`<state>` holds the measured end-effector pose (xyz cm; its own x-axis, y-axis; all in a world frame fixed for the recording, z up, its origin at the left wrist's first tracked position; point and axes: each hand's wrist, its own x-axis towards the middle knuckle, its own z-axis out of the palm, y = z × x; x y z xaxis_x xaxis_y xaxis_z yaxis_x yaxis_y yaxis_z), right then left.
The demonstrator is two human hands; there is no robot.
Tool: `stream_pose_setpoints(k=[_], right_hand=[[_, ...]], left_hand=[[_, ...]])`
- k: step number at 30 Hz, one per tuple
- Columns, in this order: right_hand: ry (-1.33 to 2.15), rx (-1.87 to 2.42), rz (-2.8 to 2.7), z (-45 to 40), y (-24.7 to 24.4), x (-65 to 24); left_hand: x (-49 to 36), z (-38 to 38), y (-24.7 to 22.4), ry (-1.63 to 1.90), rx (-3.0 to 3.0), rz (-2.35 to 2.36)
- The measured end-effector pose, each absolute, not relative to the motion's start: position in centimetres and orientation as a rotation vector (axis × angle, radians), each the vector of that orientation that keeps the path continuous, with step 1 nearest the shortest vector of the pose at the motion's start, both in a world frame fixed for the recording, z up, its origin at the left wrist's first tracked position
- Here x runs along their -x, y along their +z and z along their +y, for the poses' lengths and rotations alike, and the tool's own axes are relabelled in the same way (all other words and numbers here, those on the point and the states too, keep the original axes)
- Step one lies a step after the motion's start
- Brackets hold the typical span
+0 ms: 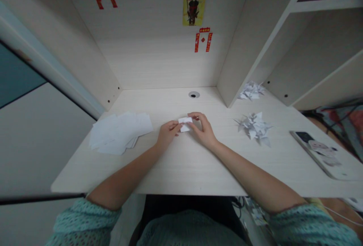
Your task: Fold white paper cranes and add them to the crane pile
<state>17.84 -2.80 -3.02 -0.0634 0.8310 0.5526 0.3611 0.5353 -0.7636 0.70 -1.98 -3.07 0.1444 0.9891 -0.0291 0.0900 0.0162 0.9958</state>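
A small folded piece of white paper is held between both my hands above the middle of the desk. My left hand pinches its left edge, thumb in front and fingers curled behind. On the other side my right hand has its thumb at the lower right edge and its index finger reaching over the top right corner. To the left lies a spread pile of white paper sheets. A heap of pointed folded white paper pieces sits to the right of my right hand.
More folded white pieces lie farther back by the shelf divider. A phone in a decorated case rests at the desk's right side. A round cable hole is near the back panel. The front edge of the desk runs close to my body.
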Motion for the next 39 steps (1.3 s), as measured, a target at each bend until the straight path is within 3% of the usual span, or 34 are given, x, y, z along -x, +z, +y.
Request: stream_pose_setpoints(k=[9, 24, 31, 39], right_hand=[[0.928, 0.919, -1.454, -2.1, -3.7, -17.6], [1.014, 0.922, -1.448, -1.6, -4.1, -18.5], [1.249, 0.953, -1.328, -1.9, -4.1, -18.2], [1.257, 0.917, -1.300, -2.0, -3.7, -17.6]], left_hand=[[-1.1, -2.4, -2.3, 1.189, -1.189, 1.085], [-0.5, -2.6, -1.0, 1.025, -1.360, 1.014], [0.3, -2.5, -0.7, 1.080, -1.715, 1.211], [0.4, -2.6, -0.5, 1.096, -1.760, 1.285]])
